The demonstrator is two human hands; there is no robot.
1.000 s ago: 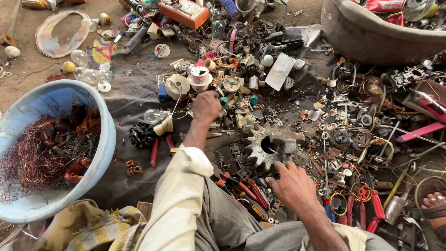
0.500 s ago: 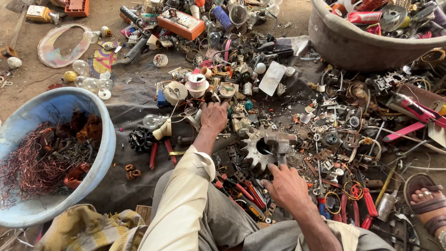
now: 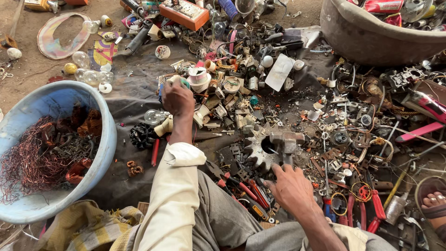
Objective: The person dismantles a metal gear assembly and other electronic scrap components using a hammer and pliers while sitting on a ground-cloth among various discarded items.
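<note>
My left hand (image 3: 178, 97) reaches out over the scrap pile, its fingers closed round a small white and green part (image 3: 184, 82) beside a white spool (image 3: 199, 75). My right hand (image 3: 290, 188) lies low with fingers apart. Its fingertips are at the handle end of a grey hammer (image 3: 285, 139), and it does not clasp the handle. The hammer's head rests on a large toothed gear (image 3: 256, 151). Around both hands lie sockets, switches and other small metal scrap on a dark cloth (image 3: 134, 97).
A blue basin (image 3: 108, 139) with copper wire stands at the left. A large grey tub (image 3: 371, 44) of junk is at the back right. Red-handled pliers (image 3: 374, 209) and screwdrivers lie by my right knee. Glass bulbs (image 3: 82, 59) lie far left. Another person's sandalled foot (image 3: 434, 204) is at the right edge.
My left hand has moved left across the pile and now has its fingers closed on the small white and green part. My right hand has stayed by the hammer handle.
</note>
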